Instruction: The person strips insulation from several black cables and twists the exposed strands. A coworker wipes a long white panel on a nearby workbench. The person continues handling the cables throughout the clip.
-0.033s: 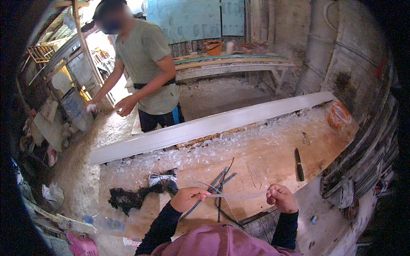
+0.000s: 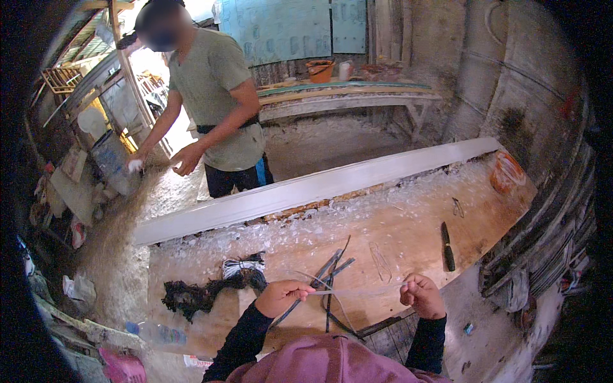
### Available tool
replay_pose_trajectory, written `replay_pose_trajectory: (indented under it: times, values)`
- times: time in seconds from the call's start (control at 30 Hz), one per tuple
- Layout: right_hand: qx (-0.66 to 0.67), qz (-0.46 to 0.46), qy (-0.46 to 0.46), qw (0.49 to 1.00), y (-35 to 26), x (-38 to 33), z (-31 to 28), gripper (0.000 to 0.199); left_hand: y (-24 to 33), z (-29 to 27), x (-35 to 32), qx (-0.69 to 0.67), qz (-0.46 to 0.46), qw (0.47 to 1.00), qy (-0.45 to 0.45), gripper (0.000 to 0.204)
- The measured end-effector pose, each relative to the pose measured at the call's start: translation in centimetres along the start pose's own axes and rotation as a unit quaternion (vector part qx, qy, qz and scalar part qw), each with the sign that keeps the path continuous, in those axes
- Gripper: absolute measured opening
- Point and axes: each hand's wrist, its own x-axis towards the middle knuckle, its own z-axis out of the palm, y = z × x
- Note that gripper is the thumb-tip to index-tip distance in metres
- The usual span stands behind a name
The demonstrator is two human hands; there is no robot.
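Observation:
A thin, pale, translucent strand [image 2: 357, 293] runs almost straight between my two hands, just above the wooden tabletop. My left hand [image 2: 281, 298] pinches its left end, where it looks a little wider and whiter. At the other end my right hand [image 2: 421, 295] is closed with the fingertips together on the strand. Under and beyond the strand lie several dark grey strips [image 2: 342, 268], crossing each other. Left of my left hand is a bundle of black cords [image 2: 188, 297], with a tied white-and-black hank [image 2: 242, 265] on top of it.
A black-handled knife [image 2: 447, 249] and a thin loop of wire or string [image 2: 380, 262] lie on the table [image 2: 421, 223]. A long white moulding [image 2: 306, 191] spans the far edge, near white crumbs. An orange bucket [image 2: 506, 172] sits far right. Across the moulding, a person [image 2: 220, 96] stands.
The person across the table has shifted slightly to the left. My hands and the strand hold almost the same position.

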Motion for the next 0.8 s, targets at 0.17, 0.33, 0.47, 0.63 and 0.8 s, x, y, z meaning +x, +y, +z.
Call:
replay_pose_trajectory:
  times: [0.17, 0.33, 0.47, 0.63, 0.8]
  values:
    - [0.107, -0.084, 0.037, 0.99, -0.1, 0.7, -0.4, 0.018, -1.6, -0.1, 0.0, 0.011, -0.018, 1.0, -0.009, 0.017]
    - [0.141, -0.125, 0.091, 0.978, -0.7, 0.9, -0.6, 0.018, -3.0, 0.2, -0.5, -0.029, -0.049, 0.998, -0.016, 0.016]
    - [0.131, -0.143, 0.117, 0.974, -1.2, 0.8, -0.6, 0.017, -3.8, 0.2, -0.9, -0.045, -0.08, 0.996, -0.008, 0.015]
    - [0.141, -0.165, 0.136, 0.967, -1.6, 0.6, -1.1, 0.017, -4.4, -0.7, -1.2, 0.037, -0.076, 0.996, 0.001, 0.015]
    - [0.178, -0.245, 0.188, 0.934, -2.1, -0.2, -3.2, 0.016, -5.4, -3.2, -2.9, 0.166, -0.123, 0.976, 0.061, 0.014]
